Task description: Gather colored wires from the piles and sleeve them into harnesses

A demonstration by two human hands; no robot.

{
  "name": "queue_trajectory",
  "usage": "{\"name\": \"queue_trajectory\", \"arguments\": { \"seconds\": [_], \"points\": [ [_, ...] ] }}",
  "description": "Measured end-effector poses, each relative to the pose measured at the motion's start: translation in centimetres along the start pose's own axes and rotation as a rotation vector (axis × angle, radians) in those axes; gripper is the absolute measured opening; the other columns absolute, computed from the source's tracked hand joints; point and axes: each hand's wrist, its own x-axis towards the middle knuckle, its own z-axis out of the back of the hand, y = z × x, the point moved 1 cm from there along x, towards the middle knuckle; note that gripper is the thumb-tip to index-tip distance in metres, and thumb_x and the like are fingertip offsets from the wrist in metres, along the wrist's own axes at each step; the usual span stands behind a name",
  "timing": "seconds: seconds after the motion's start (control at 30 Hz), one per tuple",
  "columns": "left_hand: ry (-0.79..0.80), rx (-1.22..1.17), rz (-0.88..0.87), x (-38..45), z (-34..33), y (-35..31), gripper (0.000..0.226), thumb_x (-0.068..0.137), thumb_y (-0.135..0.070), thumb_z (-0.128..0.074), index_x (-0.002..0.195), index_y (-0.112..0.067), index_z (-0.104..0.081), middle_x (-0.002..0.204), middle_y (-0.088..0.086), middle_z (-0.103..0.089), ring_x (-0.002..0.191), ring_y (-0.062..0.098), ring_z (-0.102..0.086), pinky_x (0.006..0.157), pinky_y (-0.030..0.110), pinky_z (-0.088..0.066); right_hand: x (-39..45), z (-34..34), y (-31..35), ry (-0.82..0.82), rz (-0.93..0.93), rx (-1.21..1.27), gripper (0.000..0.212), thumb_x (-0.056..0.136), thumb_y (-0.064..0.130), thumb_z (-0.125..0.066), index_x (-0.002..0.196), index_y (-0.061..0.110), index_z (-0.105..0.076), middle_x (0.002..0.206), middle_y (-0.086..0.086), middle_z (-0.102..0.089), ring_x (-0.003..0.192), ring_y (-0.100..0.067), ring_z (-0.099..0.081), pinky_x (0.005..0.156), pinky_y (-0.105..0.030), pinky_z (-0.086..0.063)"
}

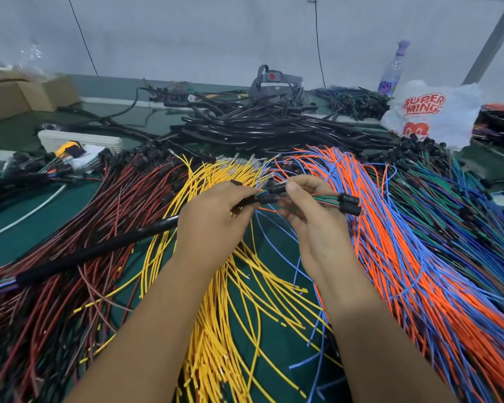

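Both hands meet over the middle of the counter point(9, 228), just above the far end of the yellow wires point(216, 301). Left hand point(213, 216) is curled round the near end of a black sleeve point(93, 251), with a short bundle of mixed wires coming out past its thumb. Right hand point(306, 210) pinches that same bundle point(323, 199) a little further along, where green, red and orange strands run to a cluster of black connectors point(349, 203) hanging just beyond its fingers.

The sleeve's long axis runs from the left hand down and away to the left, lying across the red wires point(70, 242); its far end shows coloured strands poking out. So the sleeve lies on the left hand's side and the loose connector end on the right hand's, and any further feeding would likely go along that left-right line, the right hand pushing or the left pulling.

Orange and blue wires point(405, 257) fan out to the right, touching the right forearm's side. Beyond the hands sits a heap of black sleeves point(259, 126). The counter is green and crowded; a white bag point(431, 112), a bottle point(393, 68) and boxes point(18, 94) stand along a pale wall.
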Motion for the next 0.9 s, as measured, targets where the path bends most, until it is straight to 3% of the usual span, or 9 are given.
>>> {"name": "queue_trajectory", "arguments": {
  "seconds": [0.13, 0.2, 0.33, 0.47, 0.6, 0.9],
  "points": [
    [0.090, 0.145, -0.046, 0.4, -0.1, 0.0, 0.030, 0.094, -0.037, -0.048, 0.106, -0.019, -0.070, 0.073, 0.001, -0.063, 0.074, 0.025, -0.054, 0.061, 0.038, -0.043, 0.3, 0.3, 0.1, 0.022, -0.044, 0.060, 0.023, 0.090, 0.005, -0.060, 0.110, 0.017, -0.062, 0.090, -0.001, -0.063, 0.075, -0.016, -0.063, 0.067, -0.025, -0.052],
    [0.158, 0.108, 0.053, 0.4, -0.2, 0.1, 0.031, 0.099, -0.040, -0.042, 0.102, -0.019, -0.066, 0.065, -0.005, -0.056, 0.063, 0.018, -0.051, 0.052, 0.034, -0.035, 0.4, 0.4, 0.0, 0.020, -0.069, -0.004, 0.029, 0.090, 0.006, -0.061, 0.118, 0.015, -0.059, 0.089, 0.003, -0.062, 0.074, -0.012, -0.062, 0.065, -0.023, -0.051],
    [0.363, -0.435, 0.452, 0.8, -0.7, 0.4, 0.030, 0.100, -0.029, -0.044, 0.084, -0.015, -0.065, 0.046, -0.012, -0.038, 0.040, 0.003, -0.032, 0.042, 0.020, -0.027, 0.5, 0.4, -0.1, 0.013, -0.108, -0.100, 0.024, 0.095, 0.001, -0.052, 0.117, 0.006, -0.060, 0.097, -0.005, -0.063, 0.071, -0.012, -0.063, 0.064, -0.023, -0.051],
    [0.530, -0.802, 0.739, 1.4, -0.2, 0.5, 0.035, 0.101, -0.028, -0.042, 0.077, -0.014, -0.063, 0.042, -0.010, -0.029, 0.033, 0.003, -0.023, 0.034, 0.013, -0.018, 0.4, 0.3, -0.1, -0.019, -0.060, -0.204, 0.019, 0.095, 0.004, -0.055, 0.110, 0.008, -0.065, 0.082, 0.001, -0.071, 0.068, -0.011, -0.063, 0.064, -0.022, -0.052],
    [0.587, -0.796, 0.760, 1.5, -0.1, 0.7, 0.036, 0.101, -0.031, -0.043, 0.076, -0.015, -0.064, 0.043, -0.009, -0.030, 0.034, 0.005, -0.023, 0.035, 0.015, -0.017, 0.3, 0.2, 0.2, -0.087, 0.010, -0.209, 0.018, 0.091, 0.002, -0.060, 0.090, 0.019, -0.066, 0.075, 0.003, -0.068, 0.061, -0.008, -0.062, 0.061, -0.020, -0.050],
    [0.572, -0.715, 0.701, 1.3, 0.1, 0.0, 0.034, 0.101, -0.031, -0.044, 0.083, -0.017, -0.069, 0.048, -0.007, -0.035, 0.039, 0.006, -0.027, 0.038, 0.015, -0.023, 0.2, -0.2, 0.3, -0.119, 0.074, -0.270, 0.026, 0.087, 0.004, -0.062, 0.074, 0.027, -0.064, 0.078, -0.001, -0.058, 0.056, -0.009, -0.055, 0.053, -0.018, -0.044]
  ]
}}
